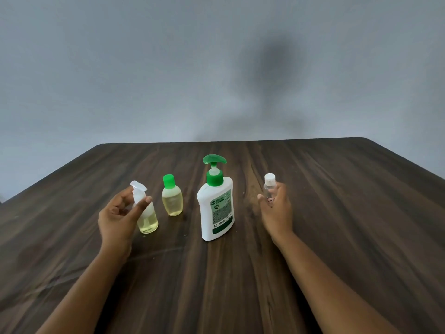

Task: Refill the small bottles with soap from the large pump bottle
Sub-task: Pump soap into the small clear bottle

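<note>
A large white pump bottle (215, 213) with a green pump head stands mid-table. Left of it is a small bottle with a green cap (172, 200), holding yellowish liquid. Further left stands a small clear pump bottle (148, 220) with a white head, about a third full of yellowish liquid. My left hand (120, 213) holds its neck between thumb and fingers. To the right of the large bottle, my right hand (277, 210) curls round a small clear bottle with a white cap (269, 186); its lower part is hidden behind the hand.
All the bottles stand on a dark wooden table (240, 285), whose far edge meets a plain grey wall (168, 68). The table's left and right edges run off diagonally toward me.
</note>
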